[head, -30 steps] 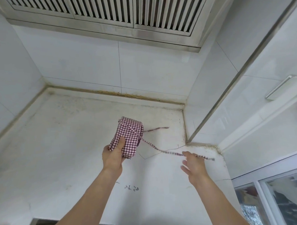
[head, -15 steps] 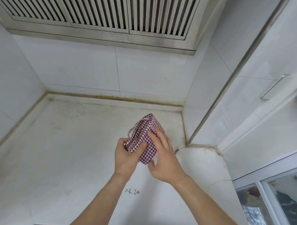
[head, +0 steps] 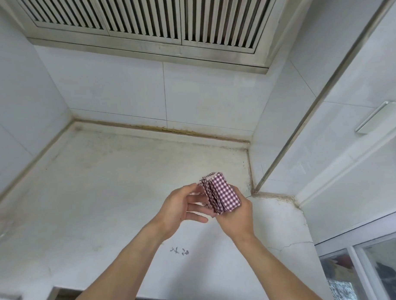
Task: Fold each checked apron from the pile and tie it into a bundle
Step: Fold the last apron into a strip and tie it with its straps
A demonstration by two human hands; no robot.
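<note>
I'm holding the folded checked apron bundle (head: 223,195) up off the white counter (head: 108,186), a little right of frame centre. My right hand (head: 234,216) is cupping it from below at its 5 o'clock; the fingers are hidden behind the cloth, so I can't tell how tightly they're curling. My left hand (head: 180,208) is sitting at the bundle's 9 o'clock, fingers loosely spread and pointing toward 3 o'clock, tips just at the gathered strap edge (head: 206,192); can't tell if they're pinching anything. Room: the counter is running wide open toward 9 and 10 o'clock, back wall joint (head: 165,128) lying at 12, side wall corner (head: 253,190) sitting near at 3 o'clock, so that's the tight side. Vent grille (head: 143,17) is hanging overhead at 12. Versus half a second ago: right hand was lying over the bundle's front, now it's underneath; left hand was gripping the cloth, now it's opening off it; bundle is turning its flat checked face toward 3 o'clock.
</note>
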